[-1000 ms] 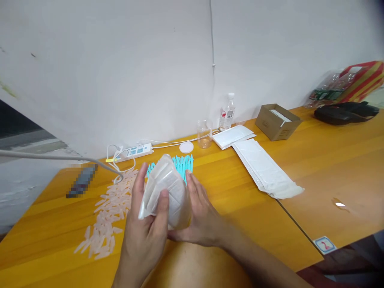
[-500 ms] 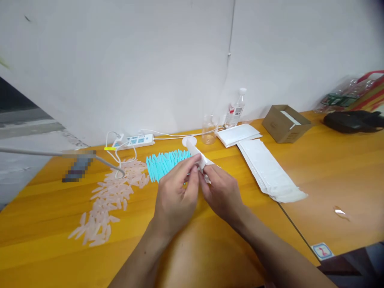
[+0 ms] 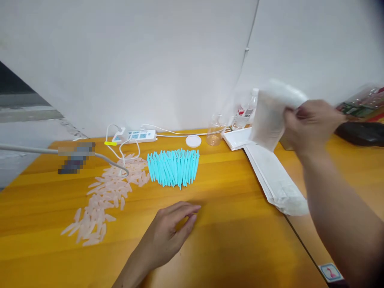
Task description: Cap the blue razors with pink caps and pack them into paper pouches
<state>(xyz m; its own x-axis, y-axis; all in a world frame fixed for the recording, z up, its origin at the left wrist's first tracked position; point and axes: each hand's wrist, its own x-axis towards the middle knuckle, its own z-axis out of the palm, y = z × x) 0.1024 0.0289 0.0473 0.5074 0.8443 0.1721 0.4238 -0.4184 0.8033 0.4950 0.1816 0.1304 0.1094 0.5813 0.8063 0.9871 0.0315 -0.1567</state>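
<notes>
My right hand is closed on a thin translucent plastic bag, smeared by motion, raised at the right in front of the bottle and the box. Over the table's front my left hand holds nothing, its thumb and fingers slightly apart. Beyond it lies a row of turquoise pointed plastic sticks, side by side. To their left spreads a loose heap of pale pink translucent pieces of similar tapered shape. A stack of flat white bags lies below my right hand, beside a folded white packet.
A round white lid and a clear jar stand near the wall, with a water bottle behind. A power strip with white cables and a blurred-out phone are at left. A black item lies far right.
My hands have parted. The right one has swung up and right with the bag, while the left has come away from it, lower and nearer. The turquoise row and lid are now fully uncovered.
</notes>
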